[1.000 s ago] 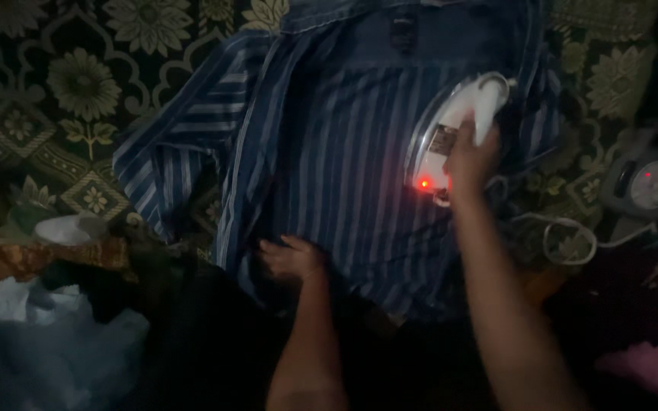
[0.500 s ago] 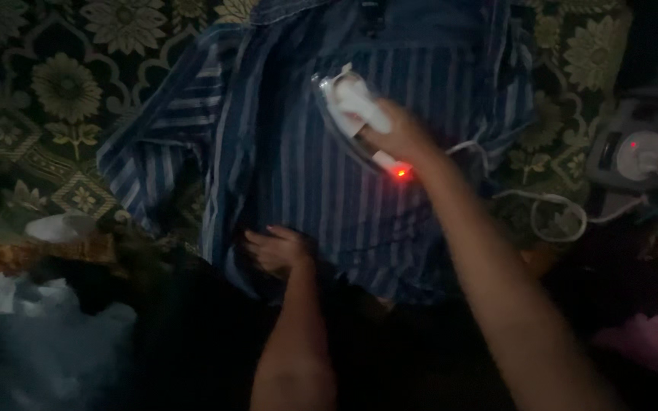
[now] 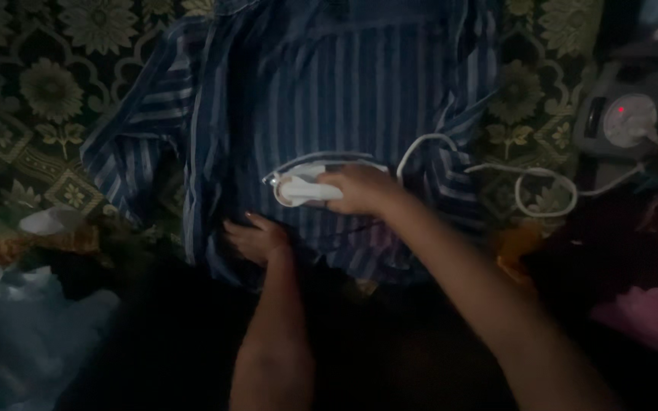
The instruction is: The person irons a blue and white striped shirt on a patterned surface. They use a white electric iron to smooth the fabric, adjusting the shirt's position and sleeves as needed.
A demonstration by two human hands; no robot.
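Head view shows a patterned cloth (image 3: 55, 99) under a striped shirt (image 3: 329, 99) spread flat. On the shirt's lower part lies a white iron (image 3: 306, 183), the right hand (image 3: 363, 190) with fingers clamped around its handle, and its cord (image 3: 527, 186) loops rightward toward a socket (image 3: 626, 122). Left hand (image 3: 257, 240) presses the hem just below the iron, fingers spread flat.

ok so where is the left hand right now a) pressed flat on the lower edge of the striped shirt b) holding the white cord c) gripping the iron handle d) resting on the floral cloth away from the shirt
a: the left hand lies flat on the near edge of the blue striped shirt, just below the white iron, whose handle the right hand grips.
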